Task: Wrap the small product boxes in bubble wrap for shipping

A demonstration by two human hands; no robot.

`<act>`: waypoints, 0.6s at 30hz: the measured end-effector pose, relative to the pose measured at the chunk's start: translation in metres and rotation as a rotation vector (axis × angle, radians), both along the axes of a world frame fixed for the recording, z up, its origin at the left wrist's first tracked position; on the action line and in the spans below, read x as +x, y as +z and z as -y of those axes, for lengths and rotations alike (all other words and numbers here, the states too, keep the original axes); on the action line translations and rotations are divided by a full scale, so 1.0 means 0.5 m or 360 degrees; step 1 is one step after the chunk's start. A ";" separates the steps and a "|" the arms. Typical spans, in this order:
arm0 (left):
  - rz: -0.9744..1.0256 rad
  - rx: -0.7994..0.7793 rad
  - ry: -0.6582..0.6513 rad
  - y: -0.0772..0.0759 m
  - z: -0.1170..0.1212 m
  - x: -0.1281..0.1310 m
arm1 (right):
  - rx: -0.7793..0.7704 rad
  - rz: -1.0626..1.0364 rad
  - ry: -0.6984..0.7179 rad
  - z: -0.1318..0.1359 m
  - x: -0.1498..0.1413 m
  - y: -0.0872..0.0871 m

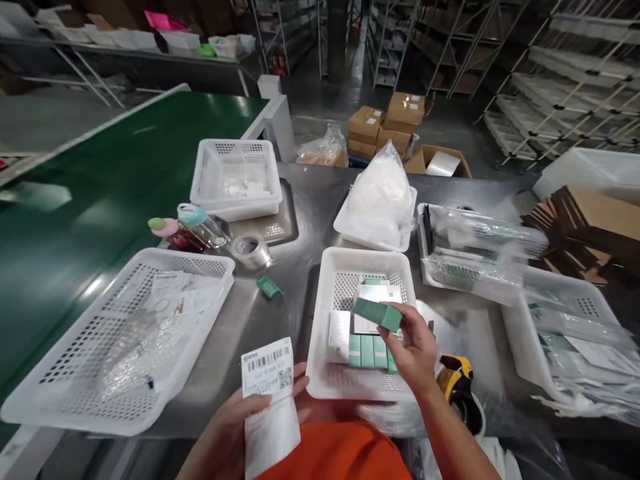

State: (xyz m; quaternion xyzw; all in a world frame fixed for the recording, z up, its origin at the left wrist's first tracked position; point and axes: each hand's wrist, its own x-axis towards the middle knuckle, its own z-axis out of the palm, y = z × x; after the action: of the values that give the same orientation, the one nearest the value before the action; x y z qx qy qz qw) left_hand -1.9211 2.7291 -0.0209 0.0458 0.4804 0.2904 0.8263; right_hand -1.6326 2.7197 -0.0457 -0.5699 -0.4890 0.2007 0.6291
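- My left hand point(235, 420) is closed on a printed slip point(270, 400) with barcode and QR mark, thumb across its face; it sits nearest me, just left of the centre basket's point(320, 347) near-left corner.
- My right hand point(415, 347) pinches a small green box point(379, 313) between fingertips and thumb, above the centre basket's right half.
- The box's long axis runs left to right, slightly tilted, its free end pointing left away from my palm; the right hand is plainly nearer to it than the left.
- Inside the centre basket, below the held box: a row of upright green boxes point(367, 351) and pale cartons point(340, 335).
- Left of the basket on the steel table point(300, 220): one loose green box point(269, 287).
- Beyond it: a tape roll point(250, 250).
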 end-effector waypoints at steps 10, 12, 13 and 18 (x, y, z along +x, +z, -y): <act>-0.0019 0.0081 -0.0077 0.031 0.036 0.005 | -0.0787 -0.2881 0.0378 0.090 -0.117 0.009; 0.0000 0.0083 -0.0073 0.031 0.042 -0.001 | -0.0779 -0.3016 0.0484 0.103 -0.125 0.009; 0.0006 0.0085 -0.0064 0.031 0.045 -0.003 | -0.0748 -0.3043 0.0537 0.107 -0.129 0.011; 0.0024 0.0101 -0.0064 0.024 0.054 -0.012 | -0.0652 -0.3104 0.0849 0.117 -0.143 0.038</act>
State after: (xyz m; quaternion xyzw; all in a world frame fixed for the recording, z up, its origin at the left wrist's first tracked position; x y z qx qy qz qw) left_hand -1.9269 2.7022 -0.0087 0.0795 0.4637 0.2894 0.8336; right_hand -1.7040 2.6611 -0.0268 -0.1286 0.1670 0.7883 0.5780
